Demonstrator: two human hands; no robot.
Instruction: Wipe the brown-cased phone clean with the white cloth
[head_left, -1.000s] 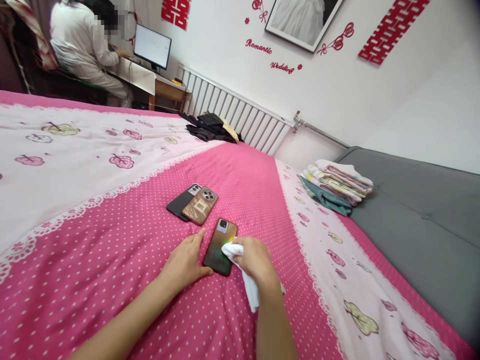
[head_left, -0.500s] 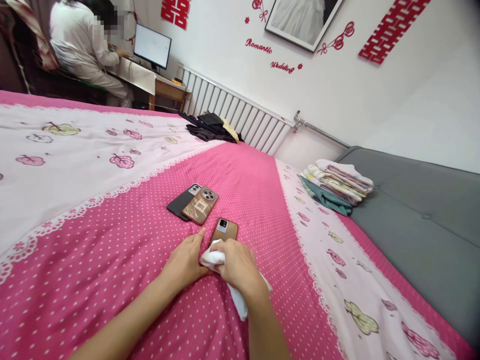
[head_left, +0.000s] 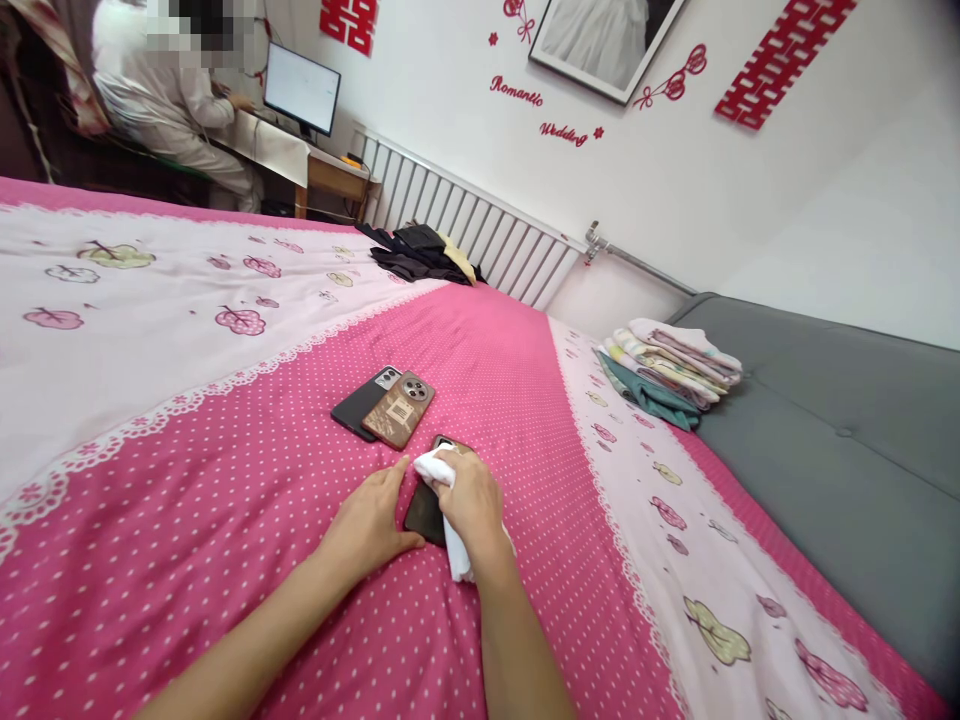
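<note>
A smartphone (head_left: 426, 515) lies back up on the pink dotted bedspread, its upper part mostly covered. Over it my right hand (head_left: 474, 498) grips a white cloth (head_left: 459, 550), pressing it near the camera end, with a loose part hanging toward me. At the phone's left edge rests my left hand (head_left: 375, 518), thumb and fingers apart around the lower corner. Just beyond, a brown phone with a round camera ring and a label (head_left: 400, 412) lies partly on top of a black phone (head_left: 352, 408).
Folded clothes (head_left: 667, 370) are stacked at the right by the grey headboard (head_left: 825, 420). Dark clothes (head_left: 424, 252) lie at the far edge near a metal rail (head_left: 465, 190). A person in white (head_left: 165, 100) sits at a desk with a monitor (head_left: 301, 88).
My right hand has slid the cloth up the phone, from its lower part to the camera end. The phone's lower part now shows. My left hand stays about in place.
</note>
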